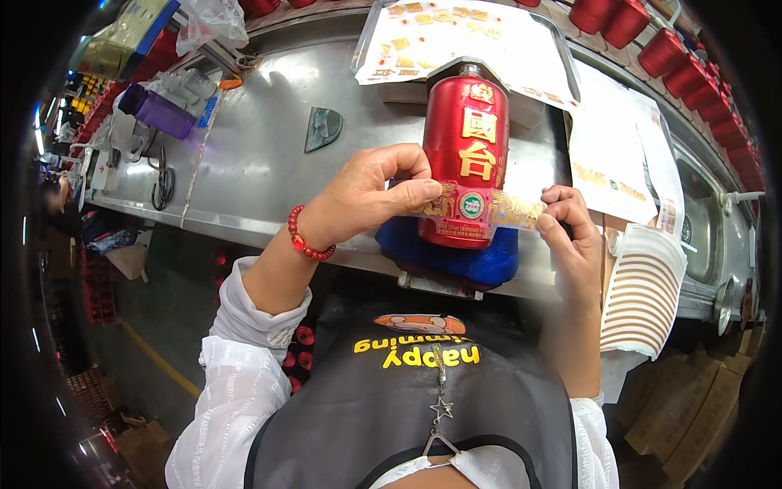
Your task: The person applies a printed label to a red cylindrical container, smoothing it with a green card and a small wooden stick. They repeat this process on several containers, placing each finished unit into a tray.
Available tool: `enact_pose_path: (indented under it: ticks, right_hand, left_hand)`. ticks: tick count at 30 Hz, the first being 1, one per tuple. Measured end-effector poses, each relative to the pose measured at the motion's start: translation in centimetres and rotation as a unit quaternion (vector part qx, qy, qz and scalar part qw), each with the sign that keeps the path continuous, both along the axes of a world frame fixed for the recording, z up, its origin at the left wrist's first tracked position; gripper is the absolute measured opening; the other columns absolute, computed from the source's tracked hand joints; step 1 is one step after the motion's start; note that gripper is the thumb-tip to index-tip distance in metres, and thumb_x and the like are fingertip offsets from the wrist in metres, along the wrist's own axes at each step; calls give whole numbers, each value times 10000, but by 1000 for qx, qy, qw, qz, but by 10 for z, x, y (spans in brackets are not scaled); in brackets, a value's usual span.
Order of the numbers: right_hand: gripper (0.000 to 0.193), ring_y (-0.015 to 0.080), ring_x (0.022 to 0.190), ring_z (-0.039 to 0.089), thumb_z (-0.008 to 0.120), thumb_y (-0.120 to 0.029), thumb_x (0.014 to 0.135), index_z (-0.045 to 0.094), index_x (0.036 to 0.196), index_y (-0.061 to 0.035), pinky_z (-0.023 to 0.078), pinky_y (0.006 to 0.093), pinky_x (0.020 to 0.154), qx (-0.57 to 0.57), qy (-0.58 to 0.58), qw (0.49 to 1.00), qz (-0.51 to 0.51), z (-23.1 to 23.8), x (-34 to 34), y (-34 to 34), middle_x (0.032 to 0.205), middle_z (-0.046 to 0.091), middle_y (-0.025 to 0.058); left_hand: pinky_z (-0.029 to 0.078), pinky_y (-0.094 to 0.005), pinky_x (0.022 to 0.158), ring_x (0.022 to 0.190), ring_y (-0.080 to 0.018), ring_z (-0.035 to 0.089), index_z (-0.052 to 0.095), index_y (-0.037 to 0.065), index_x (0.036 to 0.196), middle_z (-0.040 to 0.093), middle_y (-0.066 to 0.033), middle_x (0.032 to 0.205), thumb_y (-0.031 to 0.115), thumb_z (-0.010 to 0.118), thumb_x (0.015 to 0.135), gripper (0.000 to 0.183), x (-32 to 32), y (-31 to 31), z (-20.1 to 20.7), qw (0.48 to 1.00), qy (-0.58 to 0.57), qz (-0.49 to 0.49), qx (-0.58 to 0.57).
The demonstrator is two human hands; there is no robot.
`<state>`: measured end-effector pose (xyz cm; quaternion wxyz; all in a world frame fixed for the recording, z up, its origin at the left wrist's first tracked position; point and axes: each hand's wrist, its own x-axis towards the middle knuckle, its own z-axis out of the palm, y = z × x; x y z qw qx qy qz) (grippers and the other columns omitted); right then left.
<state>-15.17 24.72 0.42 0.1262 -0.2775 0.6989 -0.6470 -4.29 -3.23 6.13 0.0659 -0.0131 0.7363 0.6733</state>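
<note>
A glossy red bottle point(461, 102) with raised gold characters lies tilted on a blue pad point(489, 262) at the bench's near edge. Across its lower part runs a thin gold-patterned label strip point(511, 209) with a small green round emblem in the middle. My left hand point(376, 186) is closed, thumb pressed against the strip's left end on the bottle's side. On the other side, my right hand point(572, 228) pinches the strip's right end, which stands out from the bottle. Left of the bottle, a dark green flat scraper point(324, 129) lies on the bench.
Behind the bottle stands a tray point(358, 50) with a sheet of gold decals. More decal sheets point(607, 151) lie to the right, beside a brown-striped white sheet point(643, 281) and a metal sink point(702, 191). A purple bottle point(159, 112) lies at left. Red bottles point(692, 77) line the far right.
</note>
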Motion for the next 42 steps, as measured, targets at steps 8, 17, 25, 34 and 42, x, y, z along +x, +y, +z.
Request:
enact_pose_path:
  ticks: [8, 17, 25, 34, 42]
  right_hand:
    - [77, 172, 1071, 499, 664, -48, 870, 594, 842, -31, 373, 309, 971, 7, -2, 1000, 0, -4, -1, -1, 1104, 549, 83]
    - [85, 169, 1007, 528, 623, -13, 878, 626, 963, -7, 425, 302, 927, 97, 159, 980, -72, -11, -7, -4, 1124, 564, 92]
    - [381, 231, 1045, 567, 625, -86, 973, 603, 1343, 6, 480, 300, 858, 36, 221, 974, 15, 12, 19, -28, 1205, 543, 156]
    - [571, 274, 1104, 567, 685, -273, 964, 525, 1389, 73, 473, 345, 938, 43, 172, 984, 13, 3, 16, -43, 1217, 546, 190]
    - [628, 298, 1175, 548, 707, -307, 944, 507, 1410, 63, 446, 359, 1012, 48, 159, 985, 39, 3, 13, -39, 1254, 529, 198]
  left_hand:
    - [444, -195, 660, 786, -20, 508, 555, 61, 880, 583, 37, 856, 189, 660, 988, 198, 0, -2, -6, 998, 27, 9, -58]
    - [460, -314, 758, 879, -148, 560, 601, 49, 873, 644, -22, 858, 297, 704, 941, 277, 0, 1, 1, 956, 122, 41, -263]
    - [249, -460, 1164, 1350, -354, 388, 396, 16, 1423, 416, -230, 1451, 549, 679, 910, 791, 7, 28, -41, 932, 204, 194, -230]
    - [279, -448, 1148, 1347, -341, 389, 338, -9, 1449, 426, -226, 1432, 518, 707, 892, 851, -2, 38, -41, 947, 174, 207, -175]
    - [214, -446, 1202, 1463, -350, 272, 233, -36, 1528, 318, -246, 1533, 589, 692, 882, 1009, 5, 26, -51, 966, 188, 135, -115]
